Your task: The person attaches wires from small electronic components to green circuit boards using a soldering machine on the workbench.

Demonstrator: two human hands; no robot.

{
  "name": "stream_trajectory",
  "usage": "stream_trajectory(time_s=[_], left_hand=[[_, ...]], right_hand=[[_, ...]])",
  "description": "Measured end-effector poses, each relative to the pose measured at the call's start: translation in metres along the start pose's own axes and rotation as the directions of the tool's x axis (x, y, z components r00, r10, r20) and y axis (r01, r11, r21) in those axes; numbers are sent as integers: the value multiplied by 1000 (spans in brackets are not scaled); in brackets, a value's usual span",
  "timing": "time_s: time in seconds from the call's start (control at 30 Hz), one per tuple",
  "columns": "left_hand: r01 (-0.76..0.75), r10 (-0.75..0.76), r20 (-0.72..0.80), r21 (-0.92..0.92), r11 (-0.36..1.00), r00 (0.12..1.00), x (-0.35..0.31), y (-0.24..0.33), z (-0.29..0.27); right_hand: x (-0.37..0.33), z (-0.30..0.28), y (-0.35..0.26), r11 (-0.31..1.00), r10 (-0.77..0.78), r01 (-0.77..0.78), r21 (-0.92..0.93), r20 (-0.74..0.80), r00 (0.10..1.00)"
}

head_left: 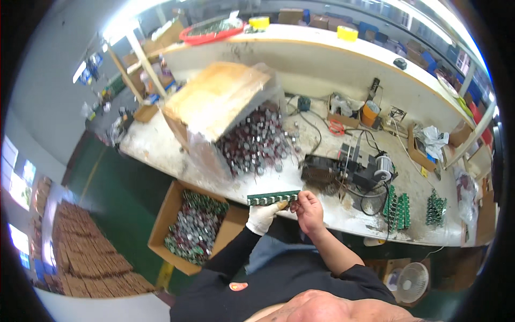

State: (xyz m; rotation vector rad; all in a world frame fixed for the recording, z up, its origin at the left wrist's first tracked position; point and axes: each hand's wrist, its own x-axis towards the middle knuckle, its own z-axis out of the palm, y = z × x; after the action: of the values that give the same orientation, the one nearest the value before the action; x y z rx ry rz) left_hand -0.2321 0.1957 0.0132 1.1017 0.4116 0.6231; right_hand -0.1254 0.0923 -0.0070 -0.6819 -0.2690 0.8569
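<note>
Green strip of small parts [273, 198] — held level above the near bench [161, 145] edge. Gloved left hand [263, 216] pinches its underside; bare right hand [308, 209] fingers close on the right end. Likely light, stiff, fragile — best gripped by the edges.

My left hand [263, 216] wears a white glove, snug to the wrist, a little grubby at the fingers. Behind it runs a long black sleeve [228, 257], close-fitting, down the whole forearm. My right hand [308, 210] is bare, and so is that forearm, up to a short black sleeve [365, 276] near the elbow. My top is black too, with a small red and white badge [238, 286] on the left side of the chest.
</note>
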Motion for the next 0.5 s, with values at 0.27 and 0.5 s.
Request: stream_trajectory(time_s=[0.27,0.5], left_hand=[[306,-245,194,-410,859,950,84,-10,-76],[288,-250,154,-328,900,956,108,-29,-79]], right_hand=[[109,19,53,935,349,-337,113,-113,930],[133,11,70,956,281,-294,-12,-260,924]])
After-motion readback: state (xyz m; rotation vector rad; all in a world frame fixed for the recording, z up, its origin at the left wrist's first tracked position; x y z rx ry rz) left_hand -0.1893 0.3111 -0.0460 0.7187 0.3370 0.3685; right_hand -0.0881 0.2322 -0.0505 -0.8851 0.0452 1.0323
